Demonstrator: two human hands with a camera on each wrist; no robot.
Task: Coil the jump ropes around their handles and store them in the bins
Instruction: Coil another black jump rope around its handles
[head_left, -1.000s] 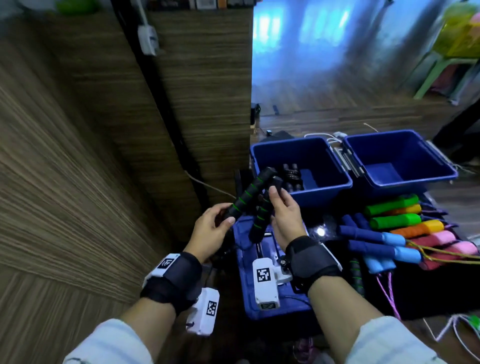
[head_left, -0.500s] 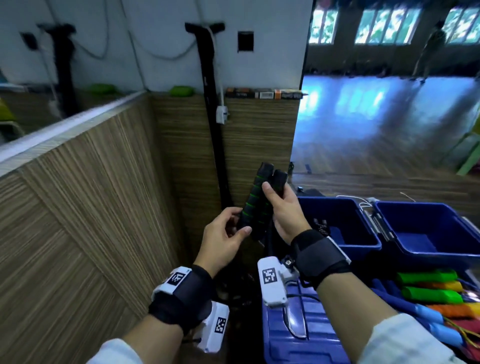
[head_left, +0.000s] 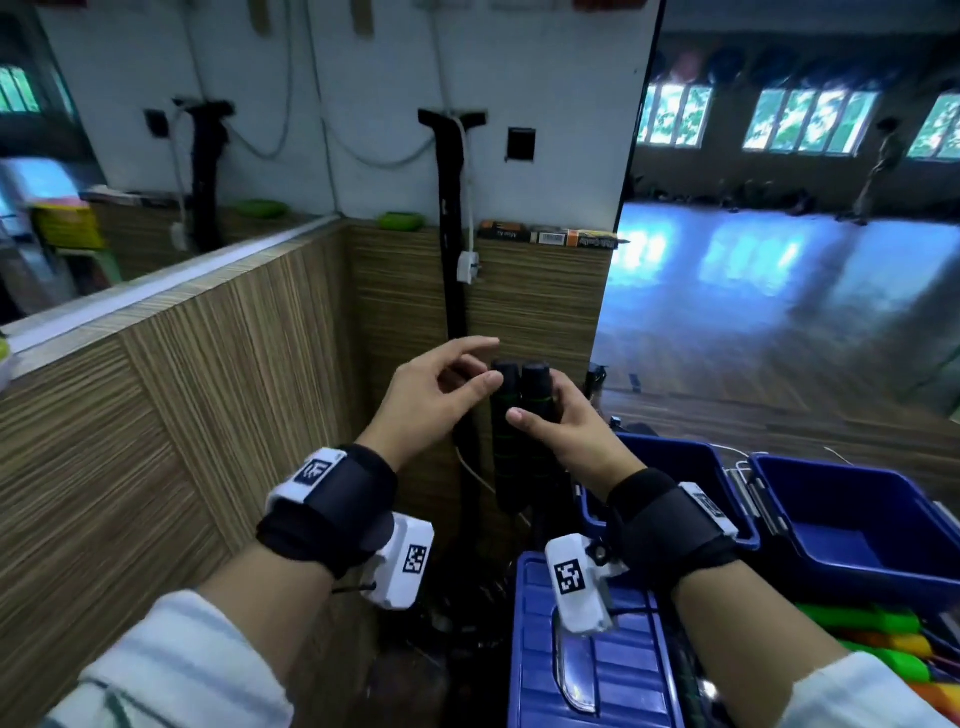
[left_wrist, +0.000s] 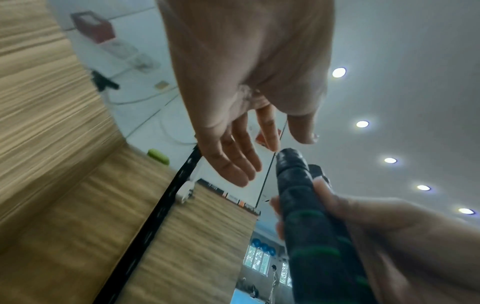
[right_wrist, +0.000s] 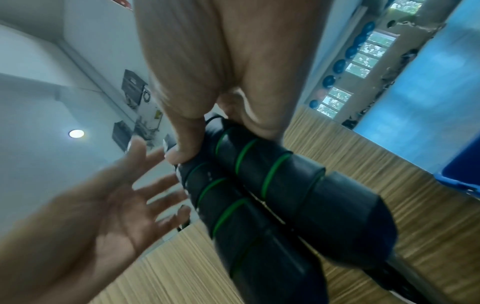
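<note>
Two black foam jump rope handles with green rings (head_left: 519, 410) (right_wrist: 259, 195) (left_wrist: 309, 226) stand upright side by side at chest height. My right hand (head_left: 558, 421) (right_wrist: 207, 115) grips both together, thumb across their front. Just left of the handle tops my left hand (head_left: 441, 395) (left_wrist: 249, 148) hovers with fingers spread and relaxed, holding nothing. The rope itself hangs below the handles and is hard to make out against the dark floor. Two blue bins (head_left: 841, 499) (head_left: 691, 467) stand at the right, below my right wrist.
A blue ribbed bin lid (head_left: 587, 665) lies under my right forearm. Green and orange rope handles (head_left: 872, 639) are piled at the lower right. A wood-panelled wall (head_left: 208, 415) runs along the left, with a black post (head_left: 452, 218) behind the hands.
Both hands have lifted the handles from above the bins to chest height. The handles went from crossed to parallel in my right hand, and my left hand let go and opened.
</note>
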